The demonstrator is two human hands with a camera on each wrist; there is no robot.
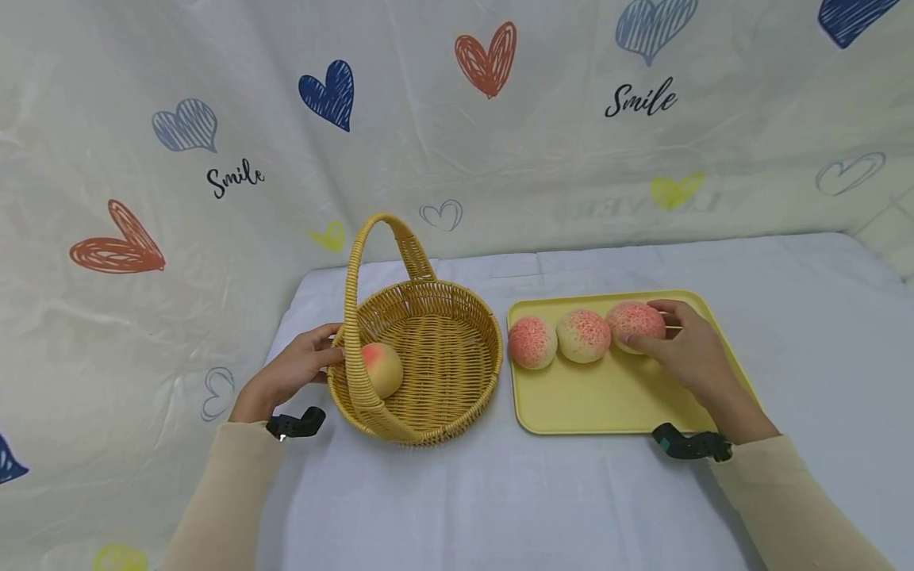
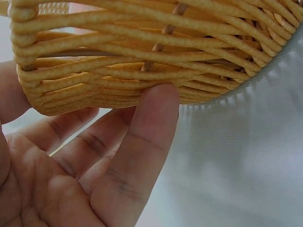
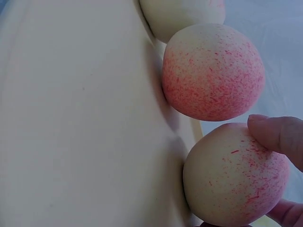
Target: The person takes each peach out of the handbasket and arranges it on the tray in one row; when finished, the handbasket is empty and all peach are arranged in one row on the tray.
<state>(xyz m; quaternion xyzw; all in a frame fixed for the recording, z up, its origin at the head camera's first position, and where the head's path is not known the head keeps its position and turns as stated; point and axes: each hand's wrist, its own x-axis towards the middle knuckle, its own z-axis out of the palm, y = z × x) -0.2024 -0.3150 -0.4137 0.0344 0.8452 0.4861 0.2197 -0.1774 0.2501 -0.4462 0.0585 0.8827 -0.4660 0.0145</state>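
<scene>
A round wicker basket (image 1: pixel 446 373) with a tall arched handle stands left of centre. One peach (image 1: pixel 385 371) lies inside it by the left wall, partly behind the handle. My left hand (image 1: pixel 296 365) grips the basket's left side near the handle's foot; in the left wrist view its fingertips (image 2: pixel 158 101) press on the woven wall from outside and below. On a yellow tray (image 1: pixel 614 408), three pink-speckled peaches sit in a row. The rightmost peach (image 1: pixel 634 327) is pinched between the thumb and fingers of my right hand (image 1: pixel 693 353), which partly covers it.
The left peach (image 1: pixel 532 342) and middle peach (image 1: pixel 583 335) sit close beside the held one. A white cloth (image 1: pixel 457 507) covers the table under basket and tray. Behind hangs a pale curtain (image 1: pixel 400 151) printed with hearts.
</scene>
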